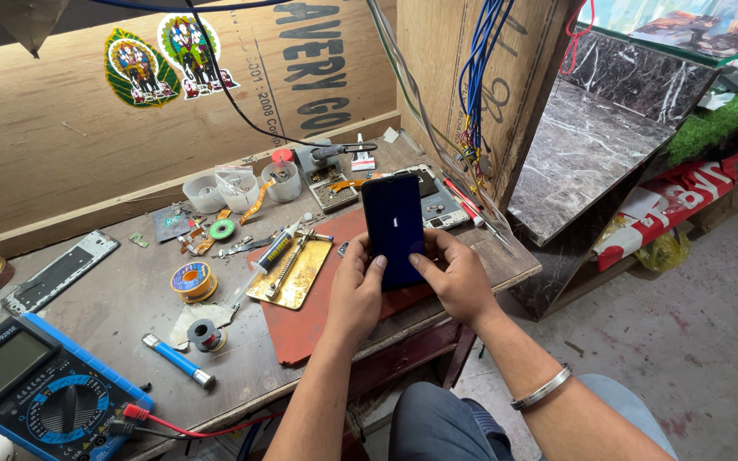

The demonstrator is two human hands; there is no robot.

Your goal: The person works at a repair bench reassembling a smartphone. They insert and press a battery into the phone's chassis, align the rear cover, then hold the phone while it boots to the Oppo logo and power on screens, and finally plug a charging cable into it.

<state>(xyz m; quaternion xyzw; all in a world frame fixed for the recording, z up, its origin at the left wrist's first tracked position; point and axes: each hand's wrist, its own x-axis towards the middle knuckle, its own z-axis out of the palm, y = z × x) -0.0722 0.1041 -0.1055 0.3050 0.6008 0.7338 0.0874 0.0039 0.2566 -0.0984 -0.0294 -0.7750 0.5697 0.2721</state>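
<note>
Phone: a dark smartphone (393, 229) is held upright over the near right part of the surface (130, 299), its screen black but for a small pale mark in the middle.
Left hand: the left hand (356, 294) is closed round the phone's lower left edge, thumb lying on the glass.
Right hand: the right hand (459, 277) is wrapped round the lower right edge, thumb pressed on the screen near the bottom; a metal bangle (542, 388) sits on that wrist.
Under the phone: a red mat (318, 316) lies beneath the hands, with a brass-coloured plate (296, 277) just left of it carrying a syringe-like tube (273, 253) and a slim metal tool.
Left side: a blue multimeter (36, 388) lies at the near left, a blue-handled tool (177, 360) and solder spools (194, 280) between it and the plate.
Far side: small white cups (237, 188) and an opened phone body (437, 205) lie beyond the held phone.
Step in hand: it looks like a check of the assembled phone, both thumbs working the screen while it powers up.
Next move: probably calls for a steady two-handed hold and light thumb pressure, keeping the glass clear of the tools below.
</note>
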